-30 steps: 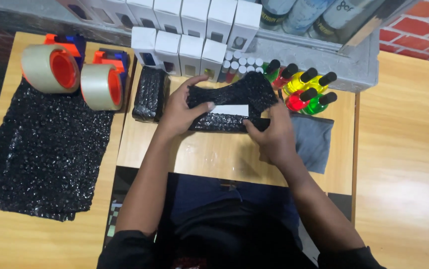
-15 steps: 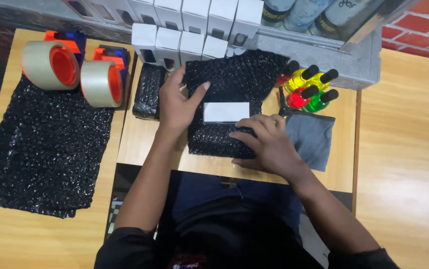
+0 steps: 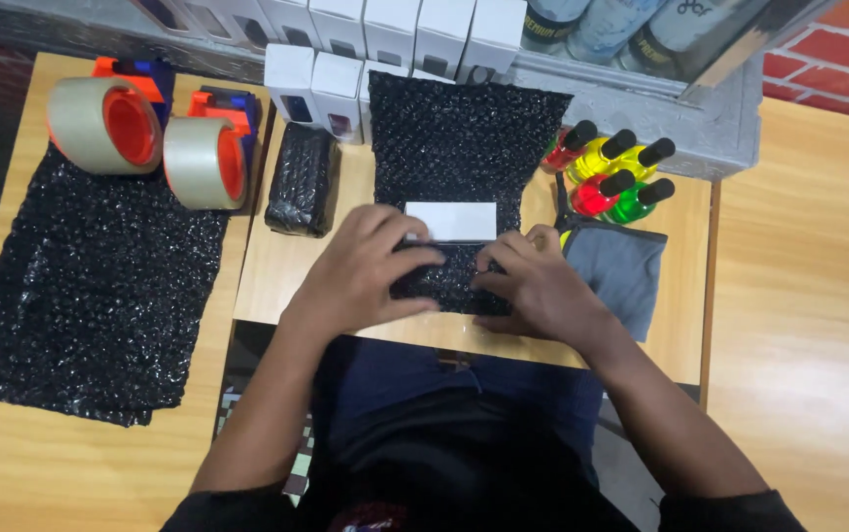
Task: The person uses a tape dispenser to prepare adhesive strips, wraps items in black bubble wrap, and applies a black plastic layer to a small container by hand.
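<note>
1. Both hands press flat, fingers spread, on the near part of a black bubble-wrap sheet (image 3: pixel 464 138). Neither closes around anything. The left hand (image 3: pixel 360 271) covers the near left part and the right hand (image 3: pixel 538 286) the near right part. Their fingertips almost meet at the middle.
2. Wooden table (image 3: pixel 809 296) fills the whole view, with a lighter raised board (image 3: pixel 286 271) at its centre under the hands.
3. Large pile of black bubble wrap (image 3: pixel 89 286) lies flat on the left of the table, well apart from the hands.
4. The sheet under the hands lies open on the board, its far half spread flat towards the back. A small white box (image 3: pixel 451 221) rests across its middle, just beyond the fingertips and touching the left hand's fingers.
5. Grey cloth (image 3: pixel 621 271) lies on the board just right of the right hand.
6. Two rolls of clear packing tape (image 3: pixel 148 143) in orange and blue dispensers stand at the back left.
7. Row of white boxes (image 3: pixel 395 34) lines the back edge, behind the open sheet.
8. One parcel already wrapped in black bubble wrap (image 3: pixel 301 179) sits left of the sheet, near the left hand.
9. Small bottles (image 3: pixel 616 172) of red, yellow and green liquid with black caps lie clustered at the back right, beside the sheet's far corner.
</note>
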